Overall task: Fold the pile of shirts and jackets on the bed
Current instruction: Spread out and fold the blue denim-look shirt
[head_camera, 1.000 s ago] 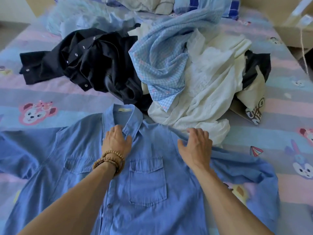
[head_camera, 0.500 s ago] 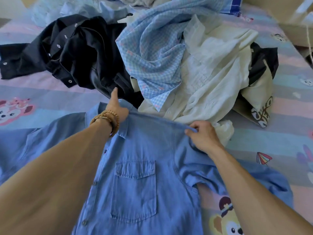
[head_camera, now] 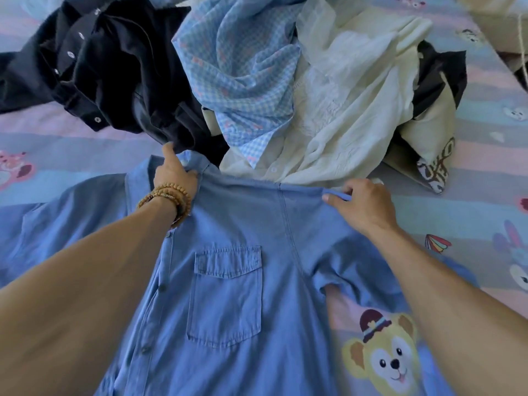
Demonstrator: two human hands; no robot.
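Head view, sole view; entry for the blue shirt [head_camera: 228, 281]: it lies front-up on the bed [head_camera: 57, 138], nearest you, buttons and chest pocket showing.

Change since a second ago: both your hands lay flat on the chest then; now your left hand [head_camera: 174, 178] grips the collar, thumb raised toward the pile, and your right hand [head_camera: 363, 204] pinches the shoulder edge of the shirt; the edge between them is drawn into a straight taut line; the right sleeve has bunched inward under your forearm, baring the bear print on the sheet.

Hands: well apart, each clamped on the shirt.

Pile, unfolded, just beyond the collar: black shirt [head_camera: 108, 70] at left, touching your left thumb; checked shirt [head_camera: 240, 70] in the middle; white shirt [head_camera: 343, 110] at right, with a dark garment behind it.

Judgement: you appear to be squaring the shoulder line before the first fold; task is at its start, one garment in hand and the rest untouched; the crumpled right sleeve likely needs laying out first.
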